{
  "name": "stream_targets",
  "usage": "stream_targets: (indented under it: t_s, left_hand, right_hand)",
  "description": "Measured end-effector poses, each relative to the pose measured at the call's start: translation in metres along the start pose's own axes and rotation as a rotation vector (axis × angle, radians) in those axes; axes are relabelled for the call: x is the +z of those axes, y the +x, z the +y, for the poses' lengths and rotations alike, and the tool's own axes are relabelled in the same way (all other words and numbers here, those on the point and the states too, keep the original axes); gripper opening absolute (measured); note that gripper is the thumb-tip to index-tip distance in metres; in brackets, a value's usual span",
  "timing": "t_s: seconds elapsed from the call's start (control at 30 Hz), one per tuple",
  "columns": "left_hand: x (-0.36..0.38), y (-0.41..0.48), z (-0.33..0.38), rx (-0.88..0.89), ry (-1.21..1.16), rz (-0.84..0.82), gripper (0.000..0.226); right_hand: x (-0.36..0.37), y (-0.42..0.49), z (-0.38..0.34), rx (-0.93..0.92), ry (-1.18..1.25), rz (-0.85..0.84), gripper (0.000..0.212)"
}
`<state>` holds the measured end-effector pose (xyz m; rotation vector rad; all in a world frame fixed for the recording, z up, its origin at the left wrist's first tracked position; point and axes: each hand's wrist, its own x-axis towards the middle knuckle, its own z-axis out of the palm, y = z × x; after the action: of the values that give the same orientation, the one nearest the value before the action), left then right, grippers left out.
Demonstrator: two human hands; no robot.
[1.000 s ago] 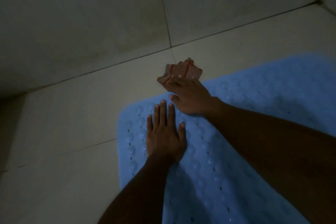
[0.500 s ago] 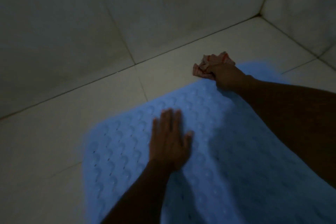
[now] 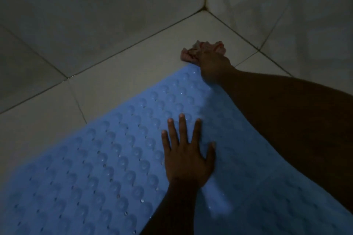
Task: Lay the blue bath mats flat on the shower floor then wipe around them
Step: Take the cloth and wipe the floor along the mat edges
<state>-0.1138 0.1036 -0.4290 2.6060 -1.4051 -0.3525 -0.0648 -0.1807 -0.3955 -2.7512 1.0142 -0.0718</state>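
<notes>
While flat on mat [image 3: 95, 168], left grip [image 3: 188, 158] splayed.

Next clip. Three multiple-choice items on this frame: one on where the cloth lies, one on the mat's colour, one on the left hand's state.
1. Where does the cloth lie relative to the mat? A) on its middle B) on the floor tile past its far edge, near the corner C) under it
2. What colour is the mat? A) green B) white C) blue
3. How is the left hand? A) flat on the mat, fingers spread B) fisted in the air C) pinching the mat's edge
Key: 1 B, the right hand grips it on bare tile; 2 C, the studded surface is blue; 3 A, palm down, fingers straight.
</notes>
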Motion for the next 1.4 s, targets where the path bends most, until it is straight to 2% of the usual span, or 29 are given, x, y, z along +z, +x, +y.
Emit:
stream_targets:
  t_s: [0.17,0.33,0.43,0.77,0.83,0.93,1.0,1.07,1.2,1.4]
  left_hand:
    - [0.003,0.0,0.001,-0.019,0.032,0.026,0.075]
    - [0.002,-0.001,0.002,-0.019,0.052,0.017,0.076]
    - [0.003,-0.001,0.001,-0.027,0.047,0.022,0.077]
    - [0.001,0.004,0.0,-0.029,0.071,-0.07,0.076]
    - [0.003,-0.004,0.006,0.027,0.07,-0.058,0.074]
    - [0.017,-0.051,0.048,0.281,0.022,0.031,0.071]
    - [0.037,-0.101,0.089,0.466,-0.032,-0.018,0.073]
    - [0.054,-0.146,0.128,0.572,-0.078,-0.089,0.075]
    - [0.069,-0.185,0.158,0.605,-0.053,-0.097,0.067]
    - [0.07,-0.183,0.155,0.62,0.001,-0.086,0.07]
  right_hand:
    - [-0.01,-0.01,0.052,0.143,0.096,0.004,0.047]
    - [0.0,-0.075,0.083,0.144,0.15,0.007,0.049]
    - [-0.009,-0.109,0.085,0.205,0.16,-0.047,0.063]
    - [-0.014,-0.219,0.105,0.326,0.11,-0.095,0.057]
    - [-0.014,-0.241,0.106,0.358,0.149,-0.088,0.053]
    - [-0.019,-0.271,0.113,0.399,0.169,-0.106,0.05]
    - [-0.025,-0.296,0.12,0.411,0.151,-0.118,0.053]
    - [-0.031,-0.326,0.128,0.414,0.098,-0.132,0.058]
    - [-0.034,-0.38,0.144,0.446,0.133,-0.137,0.054]
    - [-0.03,-0.388,0.15,0.533,0.155,-0.11,0.048]
